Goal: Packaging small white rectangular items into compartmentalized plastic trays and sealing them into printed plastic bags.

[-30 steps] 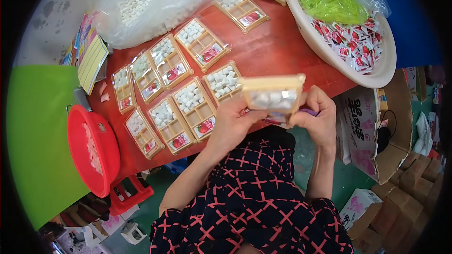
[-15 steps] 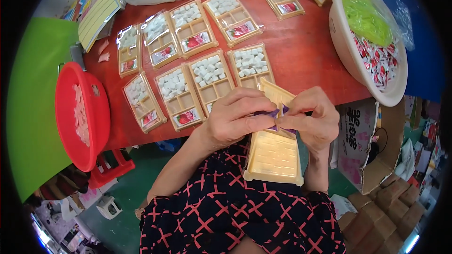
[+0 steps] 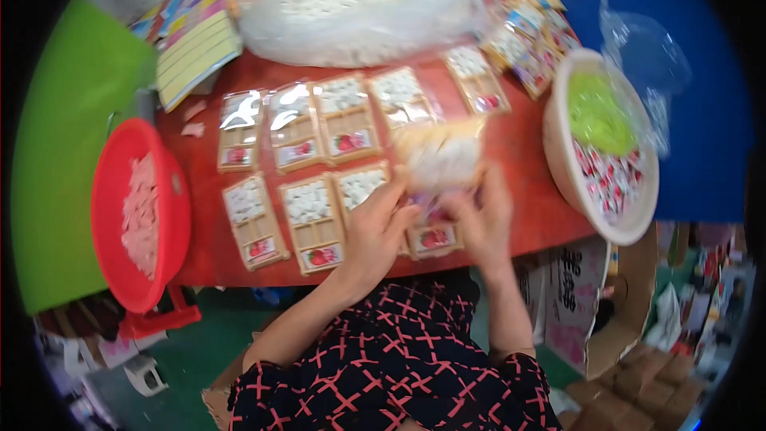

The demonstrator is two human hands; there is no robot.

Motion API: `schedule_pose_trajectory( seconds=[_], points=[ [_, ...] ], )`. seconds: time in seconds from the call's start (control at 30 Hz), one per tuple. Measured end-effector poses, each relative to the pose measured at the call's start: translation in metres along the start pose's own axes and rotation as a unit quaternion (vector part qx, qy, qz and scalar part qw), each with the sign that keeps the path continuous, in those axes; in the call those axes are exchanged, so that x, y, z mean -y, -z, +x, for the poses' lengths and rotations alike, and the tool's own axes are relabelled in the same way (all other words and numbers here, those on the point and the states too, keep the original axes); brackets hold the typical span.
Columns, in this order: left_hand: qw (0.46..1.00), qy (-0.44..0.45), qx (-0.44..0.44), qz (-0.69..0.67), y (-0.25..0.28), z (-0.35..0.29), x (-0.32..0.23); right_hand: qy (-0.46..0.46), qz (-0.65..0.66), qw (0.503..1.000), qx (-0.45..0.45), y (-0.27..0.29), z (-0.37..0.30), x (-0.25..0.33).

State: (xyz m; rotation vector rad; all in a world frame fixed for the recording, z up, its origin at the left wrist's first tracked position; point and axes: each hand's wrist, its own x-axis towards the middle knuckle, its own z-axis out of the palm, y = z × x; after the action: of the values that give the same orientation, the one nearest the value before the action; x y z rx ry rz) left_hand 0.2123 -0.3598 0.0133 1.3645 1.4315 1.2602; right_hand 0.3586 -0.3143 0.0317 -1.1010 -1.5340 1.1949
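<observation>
A cream plastic tray (image 3: 443,156), smeared by motion, is held up between my two hands above the table. Whitish pieces show on it, and a purple part (image 3: 431,206) is at its near end. My left hand (image 3: 371,231) closes on the near left corner of the tray. On the near right side my right hand (image 3: 487,219) grips it, its fingers blurred. Below and around them lie several similar clear-wrapped trays (image 3: 345,116) in two rows, each with white cubes and a strawberry-printed sachet. One sachet (image 3: 435,238) shows just under my hands.
A red basin (image 3: 177,215) with pink pieces stands at the left. At the right, a cream basin (image 3: 558,140) holds strawberry-printed sachets and a green bag (image 3: 600,112). A large clear bag of white pieces (image 3: 343,0) lies at the back. An open cardboard box (image 3: 574,311) is below right.
The tray has moved forward over the table and turned, so whitish contents show instead of its bare base. My hands have gone forward with it, and my view has shifted upward.
</observation>
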Motion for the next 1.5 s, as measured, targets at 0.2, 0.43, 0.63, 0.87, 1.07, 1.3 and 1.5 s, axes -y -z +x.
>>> schedule_pose_trajectory(
  seconds=[0.2, 0.43, 0.63, 0.87, 1.07, 1.3, 1.5],
  points=[
    [0.996, -0.011, -0.070, -0.047, 0.057, 0.071, -0.014, 0.142, -0.260, 0.920, -0.257, 0.111, 0.192, -0.021],
    [0.773, 0.237, -0.485, 0.334, 0.274, 0.179, 0.028, 0.163, -0.288, 0.937, -0.116, 0.061, 0.160, -0.020],
    [0.813, 0.287, -0.488, 0.138, 0.313, 0.225, 0.076, 0.081, -0.166, 0.982, 0.033, -0.020, 0.166, 0.041],
    [0.856, -0.056, -0.427, 0.286, 0.265, 0.202, 0.001, 0.524, -0.153, 0.822, 0.160, -0.189, 0.280, 0.119],
    [0.819, -0.240, -0.368, 0.368, 0.273, 0.146, -0.048, 0.515, -0.239, 0.773, 0.282, -0.239, 0.307, 0.161],
    [0.849, -0.254, -0.358, 0.295, 0.294, 0.122, -0.070, 0.470, -0.145, 0.809, 0.323, -0.214, 0.272, 0.174],
    [0.649, -0.350, -0.461, 0.494, 0.251, 0.130, -0.104, 0.436, -0.163, 0.836, 0.292, -0.194, 0.234, 0.193]
  ],
)
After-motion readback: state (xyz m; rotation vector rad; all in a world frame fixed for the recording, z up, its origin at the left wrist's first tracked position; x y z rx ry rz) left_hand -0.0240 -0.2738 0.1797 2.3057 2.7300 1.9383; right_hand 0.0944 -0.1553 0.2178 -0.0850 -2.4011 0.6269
